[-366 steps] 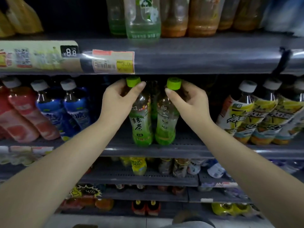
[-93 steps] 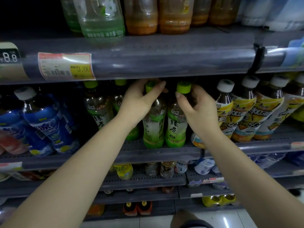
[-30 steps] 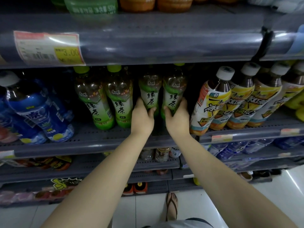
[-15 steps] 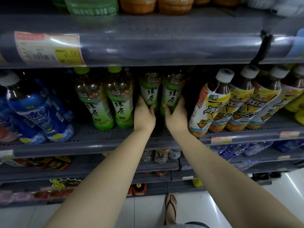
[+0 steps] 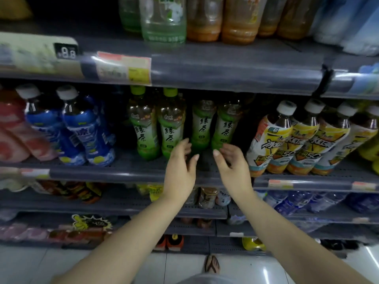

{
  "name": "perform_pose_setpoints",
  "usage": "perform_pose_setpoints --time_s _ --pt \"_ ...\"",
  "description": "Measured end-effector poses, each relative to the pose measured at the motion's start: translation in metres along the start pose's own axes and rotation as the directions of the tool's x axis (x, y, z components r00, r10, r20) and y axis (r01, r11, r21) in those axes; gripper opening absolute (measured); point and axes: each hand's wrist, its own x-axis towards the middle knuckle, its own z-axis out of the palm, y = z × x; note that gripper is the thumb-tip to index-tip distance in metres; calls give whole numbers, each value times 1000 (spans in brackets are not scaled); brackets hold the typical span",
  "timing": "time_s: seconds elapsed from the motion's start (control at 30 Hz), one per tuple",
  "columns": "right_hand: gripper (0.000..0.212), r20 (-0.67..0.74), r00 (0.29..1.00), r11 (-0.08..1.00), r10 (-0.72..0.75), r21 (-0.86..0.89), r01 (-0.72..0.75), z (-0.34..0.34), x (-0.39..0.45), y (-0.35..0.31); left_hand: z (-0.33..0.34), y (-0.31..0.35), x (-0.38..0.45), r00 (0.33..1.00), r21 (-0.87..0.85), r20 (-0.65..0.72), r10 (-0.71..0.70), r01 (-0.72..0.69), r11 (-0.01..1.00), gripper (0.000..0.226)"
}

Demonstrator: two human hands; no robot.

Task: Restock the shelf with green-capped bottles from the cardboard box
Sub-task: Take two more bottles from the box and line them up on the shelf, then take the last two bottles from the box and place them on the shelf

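A: Where do the green-capped bottles stand?

B: Four green tea bottles stand on the grey shelf [image 5: 127, 171]. The left pair [image 5: 158, 128] sits near the front lip with lime caps showing; the right pair [image 5: 213, 126] stands further back at about 2 o'clock from them, its caps hidden under the shelf above.

A: And the person's hands?

B: Both are empty. The left hand [image 5: 180, 167] hangs in front of the shelf lip with fingers spread loosely and thumb apart, its fingertips overlapping the base of the second bottle of the left pair; whether they touch it cannot be told. The right hand [image 5: 231, 162] is also loosely open, fingers curled a little, at 6 o'clock from the rightmost green tea bottle, just short of its base.

A: What flanks the tea?

B: At 9 o'clock stand blue-labelled bottles with white caps [image 5: 69, 128], leaning left, with red-labelled bottles [image 5: 14, 136] beyond them. At 3 o'clock a row of yellow-labelled iced tea bottles with white caps [image 5: 297, 140] leans right.

A: Above and below?

B: At 12 o'clock the upper shelf carries large pale-green and amber bottles [image 5: 184, 19], and a price tag [image 5: 123, 68] hangs on its edge. At 6 o'clock, lower shelves hold smaller drinks, and a sandalled foot [image 5: 212, 264] rests on the tiled floor.

A: The cardboard box?

B: Out of view.
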Motion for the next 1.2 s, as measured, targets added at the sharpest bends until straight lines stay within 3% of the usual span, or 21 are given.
perform_pose_setpoints --time_s 0.17,0.23,0.33,0.53,0.67,0.77,0.93,1.2 --pt "33 264 962 990 -64 141 28 34 -54 -34 -73 -57 -78 998 160 -46 -33 40 986 36" --pt "23 374 924 978 -78 207 -1 68 -82 -43 -107 -87 -116 988 227 -93 -119 138 964 34" --pt "30 515 852 966 -93 254 -48 132 -129 -56 -161 -127 -177 934 264 -197 -298 343 901 34" --pt "34 764 642 953 -59 235 -193 254 -230 -70 -253 -167 -306 751 188 -408 -520 626 757 33" --pt "30 870 489 971 -57 162 -175 306 -285 -68 -275 -187 -372 524 26 -522 -673 798 602 37" --pt "32 918 394 980 -47 118 -158 331 -314 -61 -277 -197 -411 354 -63 -605 -713 872 486 40" --pt "25 951 309 993 -19 54 -102 366 -337 -39 -271 -210 -458 203 -127 -668 -716 917 379 44" --pt "34 965 224 990 138 -126 -65 441 -345 34 -249 -266 -484 38 -262 -624 -780 931 255 43"
